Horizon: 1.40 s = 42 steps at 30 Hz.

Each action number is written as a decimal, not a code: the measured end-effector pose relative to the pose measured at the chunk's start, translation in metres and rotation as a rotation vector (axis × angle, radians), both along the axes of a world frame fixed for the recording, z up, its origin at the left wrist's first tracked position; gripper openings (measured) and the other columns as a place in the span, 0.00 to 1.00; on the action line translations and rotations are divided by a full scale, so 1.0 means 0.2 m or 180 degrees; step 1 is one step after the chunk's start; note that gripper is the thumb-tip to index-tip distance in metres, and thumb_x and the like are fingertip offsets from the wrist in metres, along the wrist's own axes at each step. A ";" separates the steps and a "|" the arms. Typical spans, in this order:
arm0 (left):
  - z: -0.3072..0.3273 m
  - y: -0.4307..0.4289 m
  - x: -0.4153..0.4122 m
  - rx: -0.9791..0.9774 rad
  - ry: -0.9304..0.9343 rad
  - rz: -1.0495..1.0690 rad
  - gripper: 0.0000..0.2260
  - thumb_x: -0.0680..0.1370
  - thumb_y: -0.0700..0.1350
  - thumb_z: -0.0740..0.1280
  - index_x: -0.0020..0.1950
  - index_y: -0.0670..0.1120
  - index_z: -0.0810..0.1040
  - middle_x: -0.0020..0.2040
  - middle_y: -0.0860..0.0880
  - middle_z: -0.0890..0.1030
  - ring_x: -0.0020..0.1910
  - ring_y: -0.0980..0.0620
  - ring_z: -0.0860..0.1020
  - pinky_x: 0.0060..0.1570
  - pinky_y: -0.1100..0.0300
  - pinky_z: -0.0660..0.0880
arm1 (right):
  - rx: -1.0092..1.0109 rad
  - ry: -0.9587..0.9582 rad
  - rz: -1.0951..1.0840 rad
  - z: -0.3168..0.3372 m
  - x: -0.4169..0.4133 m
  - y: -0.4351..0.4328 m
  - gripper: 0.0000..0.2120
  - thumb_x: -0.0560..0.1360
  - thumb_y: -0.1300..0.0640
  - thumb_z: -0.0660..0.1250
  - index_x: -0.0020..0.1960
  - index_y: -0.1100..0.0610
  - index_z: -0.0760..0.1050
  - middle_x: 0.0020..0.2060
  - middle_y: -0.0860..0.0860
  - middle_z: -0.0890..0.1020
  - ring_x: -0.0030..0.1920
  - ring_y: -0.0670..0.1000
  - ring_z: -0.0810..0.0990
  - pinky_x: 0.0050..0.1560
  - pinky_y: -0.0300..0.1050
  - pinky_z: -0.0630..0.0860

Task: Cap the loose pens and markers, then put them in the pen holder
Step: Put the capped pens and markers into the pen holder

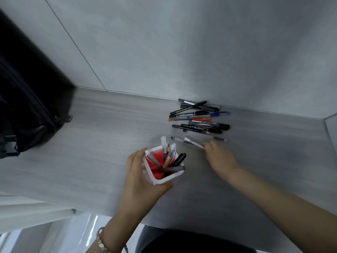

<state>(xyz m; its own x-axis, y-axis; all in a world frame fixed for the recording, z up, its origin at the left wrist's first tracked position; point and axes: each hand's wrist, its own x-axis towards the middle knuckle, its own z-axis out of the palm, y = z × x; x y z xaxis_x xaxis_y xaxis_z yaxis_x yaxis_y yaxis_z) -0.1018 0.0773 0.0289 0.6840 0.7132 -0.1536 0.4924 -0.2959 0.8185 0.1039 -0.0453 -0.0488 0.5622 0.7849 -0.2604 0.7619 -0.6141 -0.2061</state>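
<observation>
The pen holder is a small square cup of white plastic with a red inside. It sits on the desk just in front of me, tipped a little in my left hand, which is wrapped around its left wall with the thumb under the near corner. Several pens already stand in it at loose angles: a black marker leaning to the right, a grey pen lying across the rim, and a few with frosted clear caps poking up at the far side.

Just right of the holder and a little beyond it, my right hand lies low over the desk with its fingers drawn together. They are pinching the near end of a slim clear pen, though blur softens the fingertips. A second clear pen lies flat just past it.

Farther beyond the holder, against the wall, the loose pile lies mostly side by side. It is mainly slim black barrels, with one blue pen and one orange-red pen among them.

The desk is matte grey with a fine streaked grain. The wall behind the holder is smooth grey panelling with thin seams. Far to the holder's left slumps a black fabric bag. A beaded bracelet circles my left wrist.
</observation>
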 end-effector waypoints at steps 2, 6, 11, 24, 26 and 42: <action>0.00 0.01 0.00 0.0049 0.0001 -0.0007 0.38 0.56 0.47 0.81 0.59 0.57 0.63 0.56 0.56 0.66 0.52 0.78 0.64 0.41 0.84 0.67 | 0.0443 0.0734 -0.0503 0.10 -0.02 -0.07 0.11 0.79 0.57 0.52 0.58 0.60 0.66 0.49 0.60 0.76 0.44 0.58 0.75 0.40 0.49 0.69; -0.01 0.01 0.02 0.0129 0.0096 -0.0142 0.39 0.56 0.47 0.81 0.62 0.52 0.65 0.57 0.56 0.66 0.52 0.71 0.68 0.40 0.82 0.67 | 0.1393 0.1511 -0.0978 0.40 -0.01 -0.20 0.12 0.77 0.47 0.48 0.42 0.51 0.67 0.30 0.48 0.69 0.33 0.48 0.70 0.36 0.46 0.66; 0.04 -0.05 0.09 0.0152 0.0029 -0.0406 0.39 0.57 0.45 0.80 0.63 0.52 0.64 0.55 0.58 0.65 0.52 0.68 0.68 0.40 0.85 0.66 | 0.1087 0.1008 0.0087 0.74 -0.04 -0.27 0.22 0.73 0.38 0.50 0.56 0.46 0.75 0.33 0.41 0.69 0.36 0.44 0.73 0.34 0.36 0.66; 0.10 -0.20 0.20 0.0381 -0.0446 -0.1172 0.39 0.55 0.43 0.81 0.60 0.51 0.65 0.53 0.62 0.64 0.56 0.76 0.63 0.52 0.85 0.60 | 0.1939 0.0940 -0.0557 0.73 -0.16 -0.22 0.06 0.70 0.58 0.69 0.47 0.52 0.80 0.38 0.40 0.76 0.42 0.42 0.76 0.44 0.28 0.71; 0.10 -0.21 0.21 0.0339 -0.0482 -0.1145 0.39 0.55 0.45 0.81 0.60 0.55 0.64 0.54 0.64 0.64 0.56 0.75 0.64 0.52 0.84 0.61 | 0.2289 0.0647 -0.0876 0.68 -0.20 -0.21 0.06 0.70 0.54 0.68 0.45 0.54 0.80 0.40 0.44 0.79 0.45 0.41 0.75 0.48 0.23 0.68; 0.06 -0.08 0.13 0.0151 -0.0221 -0.0251 0.38 0.55 0.43 0.80 0.61 0.53 0.66 0.53 0.66 0.64 0.54 0.74 0.66 0.50 0.85 0.63 | 0.1095 0.0490 -0.0981 0.13 0.18 0.01 0.14 0.74 0.63 0.63 0.59 0.59 0.75 0.56 0.58 0.78 0.57 0.58 0.74 0.56 0.39 0.67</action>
<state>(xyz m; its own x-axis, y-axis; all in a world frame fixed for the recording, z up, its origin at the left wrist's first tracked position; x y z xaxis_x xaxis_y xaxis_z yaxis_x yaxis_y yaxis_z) -0.0766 0.0614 0.0406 0.7460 0.6621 -0.0711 0.4086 -0.3708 0.8340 0.1403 -0.0441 -0.0229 0.7573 0.6432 -0.1135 0.5001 -0.6827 -0.5327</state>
